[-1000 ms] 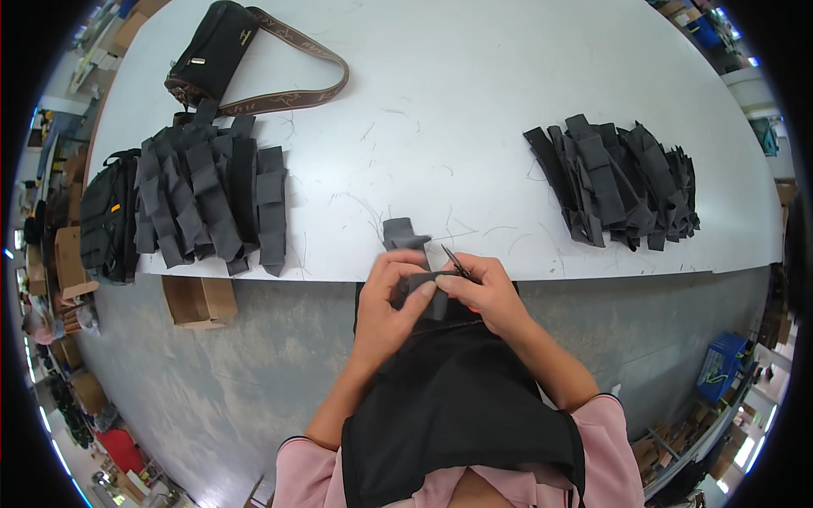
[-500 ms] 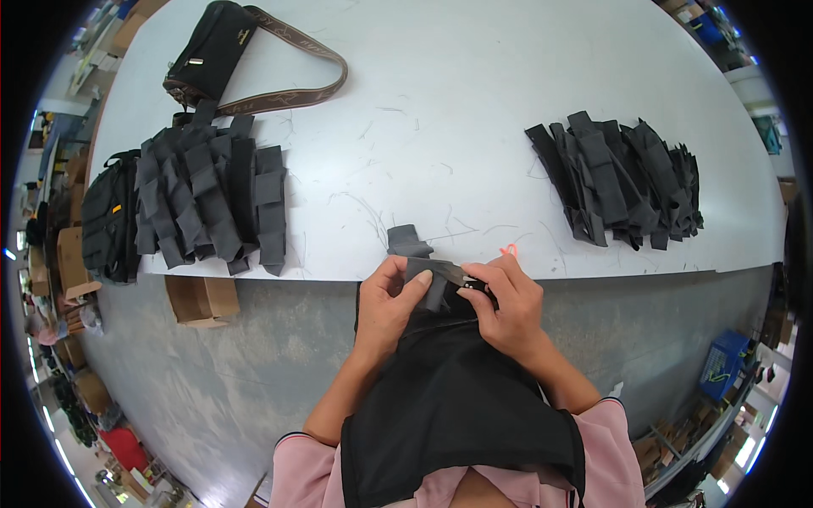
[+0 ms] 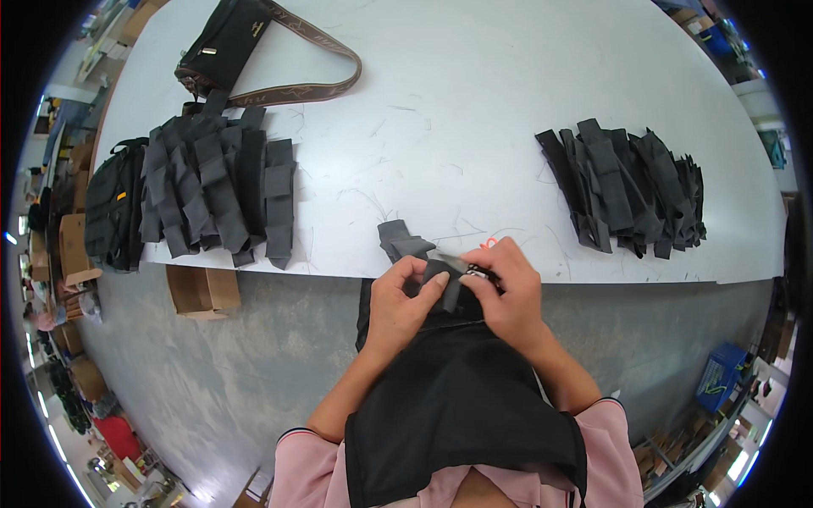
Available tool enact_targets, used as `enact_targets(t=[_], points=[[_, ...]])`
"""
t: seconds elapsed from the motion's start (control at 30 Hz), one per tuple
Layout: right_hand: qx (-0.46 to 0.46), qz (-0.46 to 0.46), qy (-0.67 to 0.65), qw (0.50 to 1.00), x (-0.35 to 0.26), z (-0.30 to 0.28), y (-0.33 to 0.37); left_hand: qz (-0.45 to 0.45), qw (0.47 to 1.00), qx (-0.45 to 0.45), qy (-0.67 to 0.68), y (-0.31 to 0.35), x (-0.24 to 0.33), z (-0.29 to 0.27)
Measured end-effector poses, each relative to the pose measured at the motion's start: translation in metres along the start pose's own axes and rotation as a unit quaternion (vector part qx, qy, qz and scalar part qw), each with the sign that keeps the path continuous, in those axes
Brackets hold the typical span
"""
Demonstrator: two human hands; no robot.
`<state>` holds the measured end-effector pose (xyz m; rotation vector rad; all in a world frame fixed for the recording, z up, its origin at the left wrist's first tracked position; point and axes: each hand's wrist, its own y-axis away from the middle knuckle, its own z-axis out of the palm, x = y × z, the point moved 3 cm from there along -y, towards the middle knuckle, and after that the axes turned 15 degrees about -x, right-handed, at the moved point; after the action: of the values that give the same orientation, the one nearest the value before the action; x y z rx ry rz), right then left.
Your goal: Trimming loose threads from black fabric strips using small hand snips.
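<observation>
At the table's front edge, my left hand [image 3: 398, 309] pinches a dark grey fabric strip [image 3: 405, 242] between thumb and fingers. The strip's far end rests on the white table, and a short end hangs below my fingers. My right hand [image 3: 514, 298] is closed around small thread snips [image 3: 479, 272] with a black handle. Their metal blades lie against the strip beside my left fingertips; whether the blades are closed is too small to tell. A red-orange loop [image 3: 489, 243] shows by my right fingers.
Dark grey strips lie in a left pile [image 3: 203, 182] and a right pile [image 3: 622, 190] on the white table [image 3: 457, 110]. A black backpack [image 3: 116, 207] and a strapped black bag [image 3: 222, 46] are at the left. A cardboard box [image 3: 203, 290] sits below the edge. Loose threads dot the tabletop.
The snips have shifted along the strip, nearer its far part, and the strip's far end has swung slightly left. My left hand has moved a little right. The whole view has shifted slightly.
</observation>
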<state>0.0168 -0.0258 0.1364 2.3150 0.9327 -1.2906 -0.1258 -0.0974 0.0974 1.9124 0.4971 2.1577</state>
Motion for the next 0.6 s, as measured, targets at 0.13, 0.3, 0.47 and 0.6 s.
enact_targets(t=[0.13, 0.3, 0.47, 0.6], points=[[-0.008, 0.102, -0.208, 0.973, 0.006, 0.002, 0.014, -0.010, 0.985, 0.006, 0.173, -0.010, -0.016, -0.007], [-0.048, 0.002, -0.107, 0.993, 0.004, 0.023, 0.000, -0.036, 0.979, -0.067, 0.188, -0.001, -0.020, -0.009], [-0.044, 0.237, -0.498, 0.833, 0.023, 0.033, -0.019, -0.015, 0.964, -0.116, 0.238, 0.004, -0.005, 0.000], [-0.041, 0.281, -0.496, 0.821, 0.049, 0.056, -0.011, -0.122, 0.958, -0.079, 0.247, -0.008, -0.035, -0.002]])
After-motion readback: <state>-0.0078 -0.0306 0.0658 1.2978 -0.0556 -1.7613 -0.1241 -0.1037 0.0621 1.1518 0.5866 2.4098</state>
